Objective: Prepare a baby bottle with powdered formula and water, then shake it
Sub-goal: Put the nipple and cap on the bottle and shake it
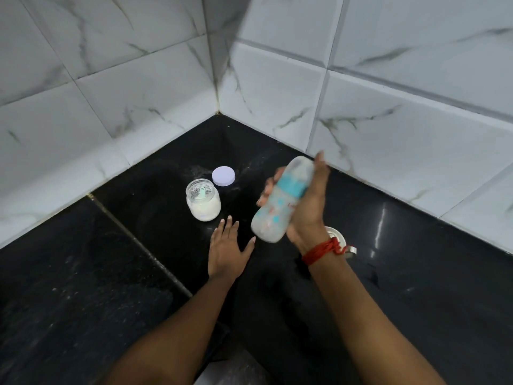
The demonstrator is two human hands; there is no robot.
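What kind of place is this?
Probably a home kitchen counter, possibly a bathroom ledge: polished black stone countertop meeting a corner of white marble-look wall tiles, an open jar of white powder beside its lid, and a baby bottle in the right hand.

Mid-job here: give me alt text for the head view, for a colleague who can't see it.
The right hand grips a tilted, motion-blurred baby bottle above a black counter in a tiled corner. The left hand is open, fingers spread, near an open jar of white powder with a scoop inside; a purple lid lies beside the jar.
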